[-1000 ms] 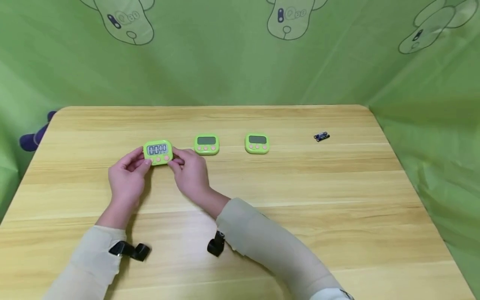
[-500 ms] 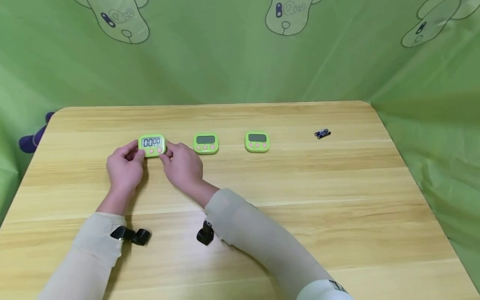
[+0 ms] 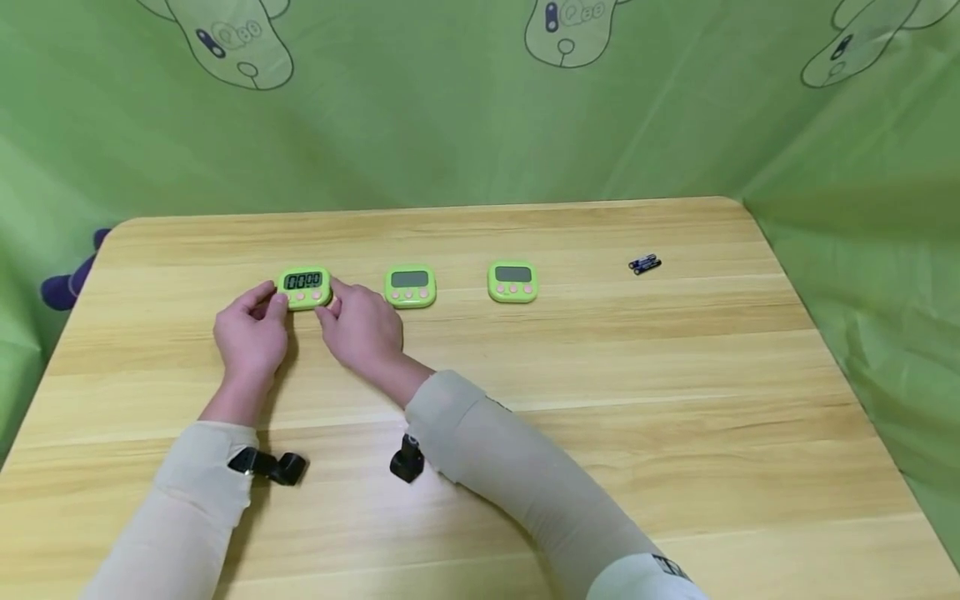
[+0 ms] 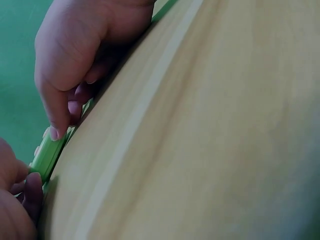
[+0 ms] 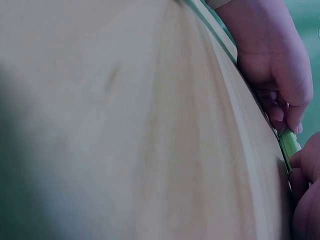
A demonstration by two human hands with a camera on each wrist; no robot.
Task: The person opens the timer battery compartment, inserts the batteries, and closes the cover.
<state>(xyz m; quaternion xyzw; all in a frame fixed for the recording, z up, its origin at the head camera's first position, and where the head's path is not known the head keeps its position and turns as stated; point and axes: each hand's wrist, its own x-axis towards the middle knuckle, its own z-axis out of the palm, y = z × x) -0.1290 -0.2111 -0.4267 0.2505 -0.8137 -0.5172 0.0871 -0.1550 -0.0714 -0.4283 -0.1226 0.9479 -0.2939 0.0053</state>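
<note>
In the head view a green digital timer (image 3: pixel 303 289) with pink buttons shows zeros on its lit display. My left hand (image 3: pixel 251 333) holds its left side with thumb and fingers, and my right hand (image 3: pixel 363 329) pinches its right side. From the left wrist, the timer's green edge (image 4: pixel 46 157) appears at or just above the tabletop. A second green timer (image 3: pixel 410 287) lies just right of my right hand, its screen blank. Farther right sits a third green timer (image 3: pixel 513 282), also with a blank screen.
Two small dark blue batteries (image 3: pixel 645 264) lie side by side toward the back right of the wooden table (image 3: pixel 637 433). Green cloth (image 3: pixel 420 133) hangs behind the table and along its sides. A purple object (image 3: pixel 67 283) shows past the left edge.
Both hands have carried the timer slightly left and back, lowering it toward the tabletop. Its display has turned from a light to a darker look. The other two timers and the batteries stay put.
</note>
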